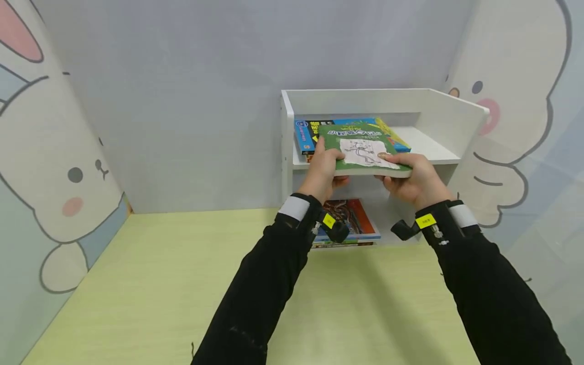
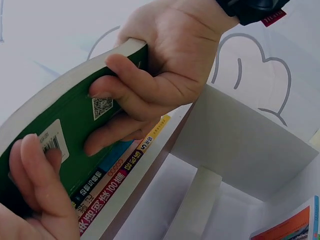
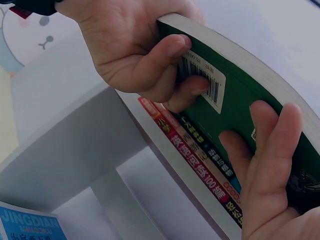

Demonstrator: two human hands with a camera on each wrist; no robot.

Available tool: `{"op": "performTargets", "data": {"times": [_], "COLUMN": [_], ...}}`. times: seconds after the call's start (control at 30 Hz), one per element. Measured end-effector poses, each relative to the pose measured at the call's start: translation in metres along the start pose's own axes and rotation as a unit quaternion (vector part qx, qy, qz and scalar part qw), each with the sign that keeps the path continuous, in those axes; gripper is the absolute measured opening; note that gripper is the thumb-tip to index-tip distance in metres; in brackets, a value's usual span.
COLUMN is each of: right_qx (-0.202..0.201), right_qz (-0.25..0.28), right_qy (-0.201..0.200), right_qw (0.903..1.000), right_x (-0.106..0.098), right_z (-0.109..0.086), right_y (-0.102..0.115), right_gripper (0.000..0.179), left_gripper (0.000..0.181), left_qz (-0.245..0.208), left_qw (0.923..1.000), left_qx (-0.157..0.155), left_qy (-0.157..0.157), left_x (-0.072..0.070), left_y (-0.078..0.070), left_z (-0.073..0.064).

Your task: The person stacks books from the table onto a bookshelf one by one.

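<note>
A green paperback book (image 1: 350, 133) with a white line drawing on its cover is tilted in front of the upper shelf. My left hand (image 1: 321, 170) grips its left edge, the thumb on the cover. At the opposite edge, my right hand (image 1: 417, 177) holds it the same way. From below, the left wrist view shows the curled fingers of the left hand (image 2: 45, 195) and right hand (image 2: 165, 65) under the green back cover. Behind and partly hidden by this book, a stack of books (image 1: 303, 136) with a blue-covered one on top lies on the upper shelf.
The white two-level bookshelf (image 1: 356, 95) stands on the pale yellow-green table (image 1: 182, 274) against a grey wall. More books (image 1: 360, 215) lie stacked in its lower level, the top one red-orange and dark. Walls with cartoon animals flank both sides.
</note>
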State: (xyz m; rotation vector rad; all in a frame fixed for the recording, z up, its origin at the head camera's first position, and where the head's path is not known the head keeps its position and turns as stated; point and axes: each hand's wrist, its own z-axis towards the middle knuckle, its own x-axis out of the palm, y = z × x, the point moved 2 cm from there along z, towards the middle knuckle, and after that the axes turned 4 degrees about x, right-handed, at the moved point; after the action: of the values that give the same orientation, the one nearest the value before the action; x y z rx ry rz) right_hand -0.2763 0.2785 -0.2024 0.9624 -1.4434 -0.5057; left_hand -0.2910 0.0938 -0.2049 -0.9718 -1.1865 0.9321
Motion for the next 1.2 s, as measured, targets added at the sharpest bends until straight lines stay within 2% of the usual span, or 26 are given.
{"op": "performTargets", "data": {"times": [0.33, 0.4, 0.5, 0.6, 0.73, 0.8, 0.87, 0.93, 1.0, 1.03, 1.07, 1.1, 1.13, 1.17, 1.2], "right_qx": [0.019, 0.020, 0.017, -0.001, -0.022, -0.031, -0.038, -0.048, -0.072, -0.090, -0.111, -0.134, -0.159, -0.183, -0.207], "right_qz": [0.028, 0.041, 0.090, 0.131, 0.171, 0.186, 0.188, 0.137, 0.023, -0.046, -0.122, -0.192, -0.258, -0.318, -0.370], "right_qy": [-0.013, -0.016, -0.016, 0.005, 0.061, 0.078, 0.093, 0.114, 0.135, 0.145, 0.148, 0.145, 0.137, 0.122, 0.105], "right_qw": [0.9994, 0.9989, 0.9956, 0.9914, 0.9832, 0.9788, 0.9771, 0.9829, 0.9880, 0.9843, 0.9752, 0.9612, 0.9431, 0.9222, 0.8994], "right_x": [-0.016, -0.019, -0.027, -0.038, -0.046, -0.046, -0.043, -0.039, -0.033, -0.029, -0.025, -0.020, -0.015, -0.010, -0.004], "right_z": [0.009, 0.010, 0.011, 0.011, 0.010, 0.004, 0.000, -0.008, -0.021, -0.028, -0.035, -0.041, -0.047, -0.051, -0.053], "right_y": [0.010, 0.013, 0.013, 0.008, -0.006, -0.012, -0.020, -0.028, -0.039, -0.045, -0.052, -0.058, -0.065, -0.072, -0.078], "right_gripper": [0.030, 0.037, 0.049, 0.057, 0.063, 0.067, 0.070, 0.072, 0.071, 0.070, 0.068, 0.066, 0.064, 0.062, 0.062], "left_gripper": [0.078, 0.078, 0.079, 0.079, 0.079, 0.079, 0.077, 0.073, 0.070, 0.069, 0.067, 0.064, 0.061, 0.058, 0.054], "left_qz": [0.000, -0.002, -0.002, -0.003, -0.008, -0.008, -0.011, 0.000, 0.030, 0.057, 0.093, 0.135, 0.181, 0.232, 0.283], "left_qw": [0.9999, 0.9999, 1.0000, 0.9999, 0.9996, 0.9997, 0.9999, 0.9997, 0.9987, 0.9974, 0.9948, 0.9898, 0.9818, 0.9698, 0.9538], "left_qx": [0.008, 0.007, 0.002, -0.001, 0.001, 0.002, 0.000, -0.006, -0.007, 0.000, 0.012, 0.029, 0.049, 0.071, 0.097], "left_qy": [-0.013, -0.009, -0.005, -0.010, -0.028, -0.023, -0.006, 0.022, 0.041, 0.043, 0.041, 0.037, 0.033, 0.027, 0.023], "left_x": [0.014, 0.017, 0.021, 0.027, 0.031, 0.034, 0.029, 0.021, 0.010, 0.003, -0.004, -0.010, -0.016, -0.020, -0.024], "left_y": [0.009, 0.009, 0.011, 0.014, 0.020, 0.022, 0.021, 0.018, 0.013, 0.010, 0.006, 0.002, -0.001, -0.005, -0.008], "left_z": [0.016, 0.021, 0.028, 0.032, 0.039, 0.040, 0.043, 0.041, 0.036, 0.033, 0.031, 0.028, 0.025, 0.024, 0.022]}}
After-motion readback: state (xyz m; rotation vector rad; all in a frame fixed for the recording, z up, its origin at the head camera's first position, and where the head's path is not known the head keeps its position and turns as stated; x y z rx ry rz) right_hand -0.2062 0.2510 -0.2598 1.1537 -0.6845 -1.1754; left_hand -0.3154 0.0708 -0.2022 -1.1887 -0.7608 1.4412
